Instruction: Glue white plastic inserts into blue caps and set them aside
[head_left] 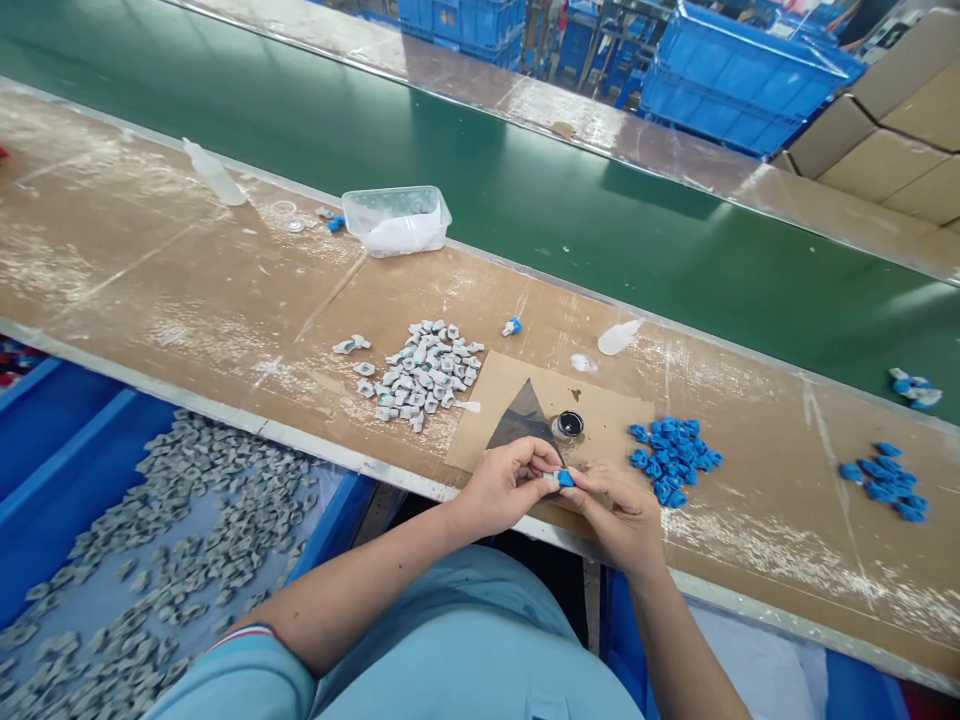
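Green conveyor belt [525,180], blue crates [742,90] beyond.

Small blue plastic part [565,479], roughly level, pale grey piece [551,481] against its left end; join hidden by fingers. Pinched between both hands, knuckles up. Left hand [506,487]: fingers curled over the grey end. Right hand [611,512]: fingertips [576,482] closed on the blue end. Hands almost touching, part mostly covered.

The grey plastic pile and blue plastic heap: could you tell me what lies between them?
The head view shows a brown cardboard sheet bearing a dark triangular sheet and a small round metal dish with dark contents.
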